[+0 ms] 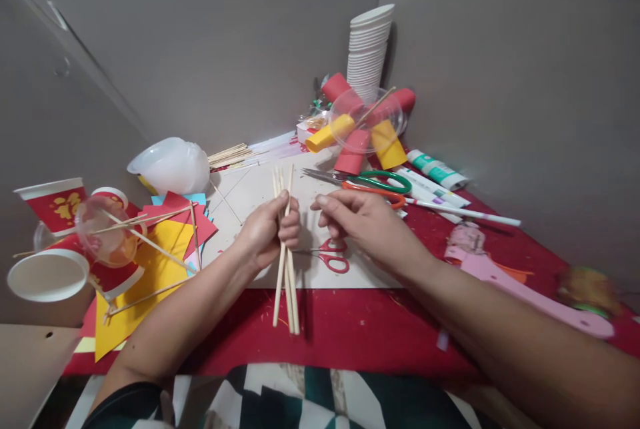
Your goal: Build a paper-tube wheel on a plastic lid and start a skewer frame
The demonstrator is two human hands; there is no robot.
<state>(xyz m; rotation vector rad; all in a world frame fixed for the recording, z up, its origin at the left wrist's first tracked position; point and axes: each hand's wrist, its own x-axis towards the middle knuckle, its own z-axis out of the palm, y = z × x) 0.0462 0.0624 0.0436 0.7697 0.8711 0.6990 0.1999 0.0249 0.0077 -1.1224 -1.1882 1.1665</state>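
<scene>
Left grip (287, 222) round sticks (287, 286); gap to right grip (345, 212); board edge (350, 284) below.

Before you, sticks (293, 299) hang over the board (361, 276) on the tabletop (345, 339); cups (57, 206) sit left, a cup stack (369, 49) behind.

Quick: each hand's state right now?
Left hand: closed, holding a bundle of pale, slender wooden sticks.
Right hand: partly open, loosely curled, nothing visibly held.

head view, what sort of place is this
Probably a craft corner, set up on a red-covered table against grey walls. Yellow paper, red-handled scissors and the bundle of pale sticks in the left hand suggest it.
</scene>
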